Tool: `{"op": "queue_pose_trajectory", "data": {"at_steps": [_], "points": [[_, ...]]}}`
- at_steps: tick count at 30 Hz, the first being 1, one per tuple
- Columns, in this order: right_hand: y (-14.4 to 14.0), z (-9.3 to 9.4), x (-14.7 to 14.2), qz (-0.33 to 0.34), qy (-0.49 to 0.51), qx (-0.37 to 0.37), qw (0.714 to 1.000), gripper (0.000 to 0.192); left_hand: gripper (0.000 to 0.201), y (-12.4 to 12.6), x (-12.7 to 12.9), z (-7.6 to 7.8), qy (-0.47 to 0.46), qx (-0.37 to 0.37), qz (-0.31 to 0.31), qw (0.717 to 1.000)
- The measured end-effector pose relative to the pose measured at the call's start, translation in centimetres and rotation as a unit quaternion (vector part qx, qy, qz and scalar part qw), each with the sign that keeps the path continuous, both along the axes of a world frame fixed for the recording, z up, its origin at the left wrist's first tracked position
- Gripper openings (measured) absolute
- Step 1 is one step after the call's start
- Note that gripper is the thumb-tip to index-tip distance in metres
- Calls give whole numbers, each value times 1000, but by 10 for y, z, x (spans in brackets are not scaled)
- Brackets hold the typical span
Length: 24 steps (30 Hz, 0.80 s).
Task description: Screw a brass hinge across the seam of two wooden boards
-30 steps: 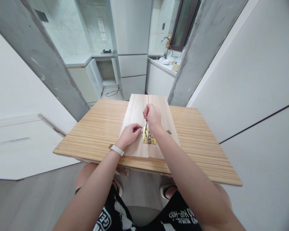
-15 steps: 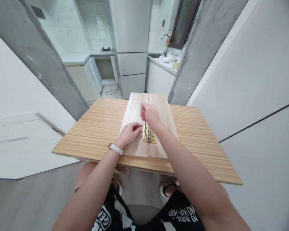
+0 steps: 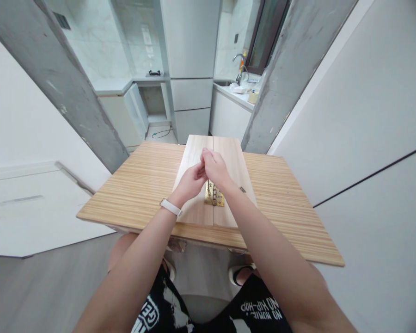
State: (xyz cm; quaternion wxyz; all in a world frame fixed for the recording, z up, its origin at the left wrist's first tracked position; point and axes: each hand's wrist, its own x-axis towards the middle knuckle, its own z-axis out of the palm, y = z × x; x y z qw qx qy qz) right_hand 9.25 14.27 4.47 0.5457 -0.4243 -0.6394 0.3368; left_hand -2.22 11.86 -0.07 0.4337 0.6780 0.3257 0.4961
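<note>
Hands [image 3: 215, 169] near hinge [image 3: 219, 199], shorts [image 3: 260, 290] reading "HIP-HOP"

The left hand [image 3: 191, 181] touches the curled right hand [image 3: 215, 169], forearms [image 3: 143, 252] converging.

Golden hinge [image 3: 214, 197], opened flat, across boards [image 3: 231, 159]

The hinge [image 3: 214, 196] looks glossy metal, the 2 boards [image 3: 234, 159] smooth, matt wood.
</note>
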Motion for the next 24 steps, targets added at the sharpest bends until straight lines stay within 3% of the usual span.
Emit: {"op": "queue_pose_trajectory", "data": {"at_steps": [4,10,17,20,24], "points": [[-5,4,3,-36,-14,9,999,52,21,1,0,-1,0,32,1,999],[-20,17,-8,-81,49,9,995,46,18,-3,1,-1,50,74,91,992],[-24,15,-27,-146,113,-14,983,49,7,-18,12,4,54,37,197,978],[-17,13,-24,-162,115,-24,980,53,7,-17,16,0,19,14,191,981],[-6,13,-15,-128,108,-44,985,55,14,-4,13,-8,-20,-18,117,993]]}}
